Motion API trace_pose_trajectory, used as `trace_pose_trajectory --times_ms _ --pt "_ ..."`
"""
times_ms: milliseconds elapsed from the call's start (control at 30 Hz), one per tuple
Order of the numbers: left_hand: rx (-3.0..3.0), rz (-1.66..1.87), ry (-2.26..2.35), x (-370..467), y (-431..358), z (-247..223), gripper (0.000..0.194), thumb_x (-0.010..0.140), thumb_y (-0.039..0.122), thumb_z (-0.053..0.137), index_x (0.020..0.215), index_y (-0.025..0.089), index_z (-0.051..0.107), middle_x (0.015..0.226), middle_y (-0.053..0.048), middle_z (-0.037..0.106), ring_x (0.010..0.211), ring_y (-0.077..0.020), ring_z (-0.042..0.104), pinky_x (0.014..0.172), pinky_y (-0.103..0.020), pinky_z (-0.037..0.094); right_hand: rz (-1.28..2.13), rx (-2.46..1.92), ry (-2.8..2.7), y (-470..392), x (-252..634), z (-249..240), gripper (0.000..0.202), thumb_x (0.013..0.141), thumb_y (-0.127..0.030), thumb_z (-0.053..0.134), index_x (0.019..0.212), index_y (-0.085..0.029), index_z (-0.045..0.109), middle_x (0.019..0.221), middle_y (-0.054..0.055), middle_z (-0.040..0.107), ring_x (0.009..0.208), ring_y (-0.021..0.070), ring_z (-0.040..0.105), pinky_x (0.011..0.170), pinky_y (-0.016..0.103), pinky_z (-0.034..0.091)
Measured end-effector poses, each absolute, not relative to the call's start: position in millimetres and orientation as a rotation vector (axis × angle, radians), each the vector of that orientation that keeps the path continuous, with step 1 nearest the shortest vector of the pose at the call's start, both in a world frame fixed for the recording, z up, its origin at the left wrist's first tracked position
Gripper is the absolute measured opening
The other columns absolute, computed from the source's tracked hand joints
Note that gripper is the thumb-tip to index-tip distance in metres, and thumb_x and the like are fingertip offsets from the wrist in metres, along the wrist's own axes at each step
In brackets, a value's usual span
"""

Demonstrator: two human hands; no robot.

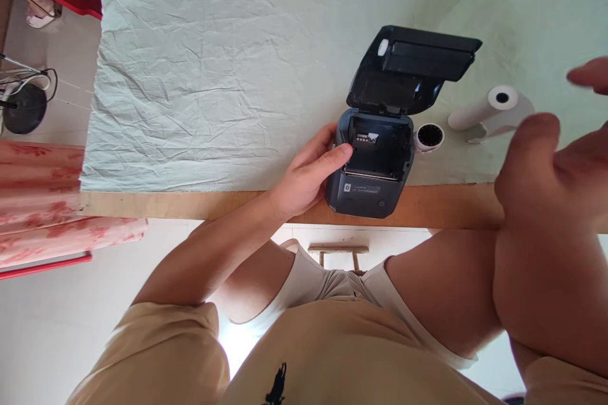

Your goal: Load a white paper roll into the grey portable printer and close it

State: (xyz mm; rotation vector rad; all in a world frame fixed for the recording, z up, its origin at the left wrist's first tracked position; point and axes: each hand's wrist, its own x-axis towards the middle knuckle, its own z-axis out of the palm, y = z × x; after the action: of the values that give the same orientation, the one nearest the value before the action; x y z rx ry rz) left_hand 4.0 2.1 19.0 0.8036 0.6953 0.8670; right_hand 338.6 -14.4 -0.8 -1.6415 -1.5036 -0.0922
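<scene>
My left hand grips a dark label printer by its left side. The thumb rests on the rim of the paper compartment and the other fingers go behind the body. The printer's lid is flipped up, and the bay inside holds no roll. Close to its right side stands a small white roll with a wide dark core. Farther right lies a longer white paper roll with its loose end unrolled. My right hand, slightly blurred and partly cut off, is raised at the right edge, thumb and a finger apart.
A wrinkled pale green cloth covers the table, whose wooden front edge is bare. At the left are a red-patterned fabric and a black round base with cables. A small wooden stool is under the table.
</scene>
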Motion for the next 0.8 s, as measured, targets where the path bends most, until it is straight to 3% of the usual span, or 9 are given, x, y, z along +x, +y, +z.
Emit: trace_pose_trajectory --times_ms 67,133,300,433,500,633,733,800 --pt "0.802 0.864 0.688 4 2 19 0.058 0.098 0.068 0.11 0.126 0.024 0.084 0.117 -0.005 0.094 0.109 -0.0278 0.09 0.097 -0.039 0.071 -0.105 -1.59 -1.656 1 354 -12 0.07 0.095 -0.062 0.087 0.157 -0.032 0.079 0.157 0.015 0.078 0.149 0.0493 0.08 0.124 0.079 0.064" --pt "0.801 0.864 0.682 4 2 18 0.058 0.097 0.066 0.111 0.127 0.024 0.085 0.117 -0.005 0.094 0.106 -0.0264 0.09 0.095 -0.038 0.071 -0.045 -1.669 -1.769 14 361 -26 0.089 0.096 -0.067 0.093 0.173 -0.029 0.069 0.164 0.021 0.07 0.15 0.0457 0.08 0.118 0.072 0.068" --pt "0.812 0.858 0.681 4 3 17 0.061 0.096 0.066 0.112 0.13 0.024 0.084 0.122 -0.006 0.096 0.104 -0.0257 0.091 0.092 -0.036 0.072 0.042 -1.961 -1.719 21 356 -36 0.075 0.091 -0.051 0.106 0.157 -0.027 0.081 0.136 0.019 0.08 0.127 0.0388 0.08 0.109 0.06 0.069" --pt "0.822 0.861 0.683 3 3 18 0.06 0.098 0.067 0.11 0.131 0.024 0.084 0.127 -0.007 0.098 0.107 -0.0262 0.093 0.094 -0.037 0.073 0.226 -1.795 -1.813 7 358 -19 0.078 0.092 -0.036 0.096 0.167 -0.034 0.076 0.141 0.015 0.088 0.114 0.0318 0.082 0.096 0.052 0.069" --pt "0.823 0.857 0.685 3 3 18 0.06 0.099 0.067 0.11 0.132 0.024 0.084 0.127 -0.007 0.098 0.107 -0.0261 0.093 0.094 -0.038 0.073 0.23 -1.765 -1.832 4 362 -16 0.074 0.09 -0.03 0.092 0.163 -0.035 0.08 0.138 0.015 0.089 0.111 0.0303 0.082 0.092 0.051 0.068" --pt "0.834 0.852 0.695 3 3 18 0.061 0.099 0.07 0.108 0.131 0.024 0.083 0.13 -0.008 0.098 0.11 -0.0274 0.093 0.096 -0.039 0.073 0.169 -1.727 -1.865 10 363 -24 0.07 0.085 -0.043 0.105 0.152 -0.032 0.089 0.132 0.016 0.083 0.114 0.0321 0.083 0.093 0.053 0.069" --pt "0.841 0.849 0.709 3 3 18 0.061 0.102 0.073 0.105 0.132 0.024 0.082 0.129 -0.008 0.097 0.112 -0.0288 0.093 0.097 -0.04 0.073 0.14 -1.569 -1.771 12 353 -27 0.079 0.094 -0.049 0.101 0.169 -0.038 0.078 0.13 0.01 0.081 0.092 0.0228 0.078 0.076 0.046 0.064" --pt "0.841 0.851 0.708 3 3 19 0.061 0.102 0.073 0.105 0.132 0.025 0.083 0.126 -0.007 0.096 0.111 -0.0284 0.092 0.096 -0.04 0.072 0.051 -1.278 -1.694 7 340 -20 0.084 0.096 -0.057 0.101 0.174 -0.043 0.072 0.127 0.007 0.079 0.088 0.0219 0.077 0.064 0.04 0.056"
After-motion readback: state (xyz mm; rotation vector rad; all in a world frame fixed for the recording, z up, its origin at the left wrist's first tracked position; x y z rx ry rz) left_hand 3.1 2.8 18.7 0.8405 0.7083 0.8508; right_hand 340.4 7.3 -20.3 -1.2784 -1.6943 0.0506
